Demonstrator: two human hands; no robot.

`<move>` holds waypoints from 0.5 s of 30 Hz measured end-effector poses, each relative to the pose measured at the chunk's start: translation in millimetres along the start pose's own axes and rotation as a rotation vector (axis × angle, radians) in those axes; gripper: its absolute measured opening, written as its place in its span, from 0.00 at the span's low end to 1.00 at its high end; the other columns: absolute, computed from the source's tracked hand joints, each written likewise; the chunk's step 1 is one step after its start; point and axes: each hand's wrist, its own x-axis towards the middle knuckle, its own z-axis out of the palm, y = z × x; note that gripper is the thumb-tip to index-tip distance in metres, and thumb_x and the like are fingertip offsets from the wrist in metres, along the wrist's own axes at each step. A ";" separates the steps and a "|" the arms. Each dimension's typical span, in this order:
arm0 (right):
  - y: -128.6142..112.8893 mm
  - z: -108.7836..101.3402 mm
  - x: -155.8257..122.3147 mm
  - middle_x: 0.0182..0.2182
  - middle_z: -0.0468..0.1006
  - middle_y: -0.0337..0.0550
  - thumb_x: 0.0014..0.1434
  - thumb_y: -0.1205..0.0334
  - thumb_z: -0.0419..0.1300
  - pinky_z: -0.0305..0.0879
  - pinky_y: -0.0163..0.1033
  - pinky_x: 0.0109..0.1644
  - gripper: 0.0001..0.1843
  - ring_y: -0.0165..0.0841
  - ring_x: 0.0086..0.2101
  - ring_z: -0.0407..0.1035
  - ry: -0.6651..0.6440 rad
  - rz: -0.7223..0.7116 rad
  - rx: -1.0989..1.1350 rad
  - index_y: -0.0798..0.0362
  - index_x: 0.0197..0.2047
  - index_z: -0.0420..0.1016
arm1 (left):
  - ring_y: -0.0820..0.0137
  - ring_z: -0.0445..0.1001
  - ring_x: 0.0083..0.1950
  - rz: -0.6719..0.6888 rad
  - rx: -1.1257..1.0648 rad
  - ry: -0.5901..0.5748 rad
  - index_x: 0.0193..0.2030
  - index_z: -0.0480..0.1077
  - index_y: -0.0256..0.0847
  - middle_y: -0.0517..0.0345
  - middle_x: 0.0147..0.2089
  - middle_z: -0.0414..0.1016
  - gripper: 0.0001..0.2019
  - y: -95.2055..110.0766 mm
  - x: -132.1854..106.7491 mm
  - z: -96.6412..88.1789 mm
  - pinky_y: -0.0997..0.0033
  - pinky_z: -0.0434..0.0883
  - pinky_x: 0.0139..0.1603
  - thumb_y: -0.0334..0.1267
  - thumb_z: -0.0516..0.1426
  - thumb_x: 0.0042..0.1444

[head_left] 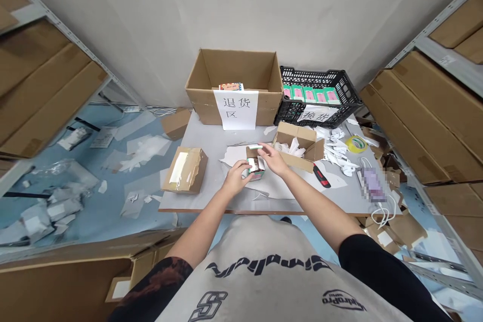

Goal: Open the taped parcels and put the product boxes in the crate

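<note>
A small green and white box (257, 176) stands with its top open near the middle of the table, white and dark contents showing inside. My left hand (237, 177) grips it from the left, thumb and fingers at its upper edge. My right hand (272, 157) is on its right side, fingertips at the raised white lid flap (254, 146). The exact contact of those fingertips is too small to make out fully. Beneath the box lies crumpled white paper (278, 187). An open brown carton (319, 150) with white paper in it is just right of my right hand.
A large cardboard box (204, 105) with a paper sign (237, 119) and a black crate (349, 93) of green-pink boxes stand behind. Left is a taped carton (198, 173). A red-black cutter (320, 175), yellow tape roll (355, 144) and phone (373, 184) lie right. Shelves flank both sides.
</note>
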 end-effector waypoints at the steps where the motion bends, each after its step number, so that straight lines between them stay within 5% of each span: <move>1: -0.1 -1.0 -4.3 0.47 0.76 0.44 0.61 0.45 0.57 0.67 0.45 0.54 0.22 0.38 0.46 0.71 -0.025 -0.032 -0.016 0.48 0.53 0.73 | 0.65 0.73 0.52 -0.009 -0.011 0.011 0.46 0.72 0.43 0.53 0.50 0.72 0.10 -1.5 -1.5 1.3 0.59 0.72 0.55 0.36 0.61 0.56; 9: 16.2 -13.0 -38.0 0.57 0.73 0.49 0.61 0.58 0.60 0.60 0.51 0.64 0.14 0.41 0.59 0.65 -0.156 -0.344 -0.315 0.48 0.50 0.76 | 0.68 0.74 0.46 -0.151 -0.132 0.064 0.55 0.64 0.43 0.53 0.50 0.68 0.23 -11.3 -11.8 12.0 0.62 0.75 0.50 0.40 0.64 0.53; 15: 25.0 -9.0 -40.7 0.60 0.70 0.48 0.63 0.59 0.57 0.60 0.52 0.65 0.13 0.42 0.62 0.61 -0.155 -0.447 -0.408 0.47 0.50 0.77 | 0.65 0.71 0.54 -0.025 0.030 0.007 0.50 0.71 0.44 0.52 0.50 0.66 0.13 -3.6 -7.4 2.6 0.61 0.72 0.56 0.40 0.60 0.59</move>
